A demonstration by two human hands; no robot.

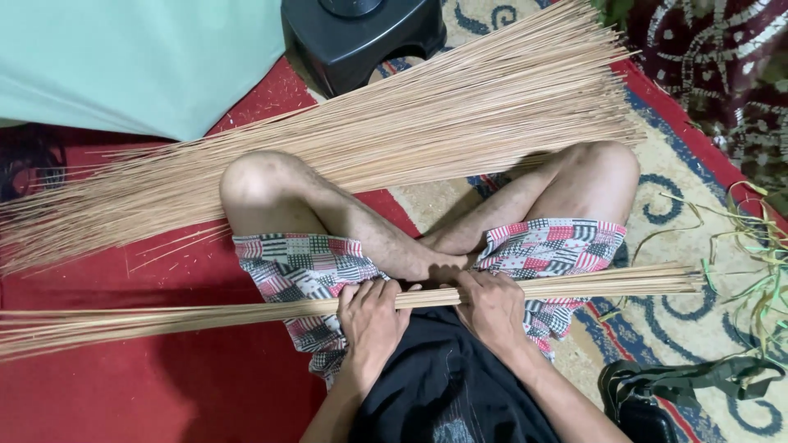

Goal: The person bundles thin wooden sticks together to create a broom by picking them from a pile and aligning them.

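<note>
Left hand (371, 316) and right hand (492, 308), each grip closed around the thin stick bundle (205, 316) lying across the lap; large stick pile (369, 139) beyond the knees on the rug (123, 394)

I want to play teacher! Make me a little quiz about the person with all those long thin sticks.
1. True or false: both hands grip the thin bundle of sticks across the lap.
2. What lies in front of the knees? A) big pile of sticks B) a ball C) a book
3. What colour is the stool at the top?

Key:
1. True: left hand and right hand both hold it.
2. A, the big pile of sticks.
3. Black, the stool.
</note>
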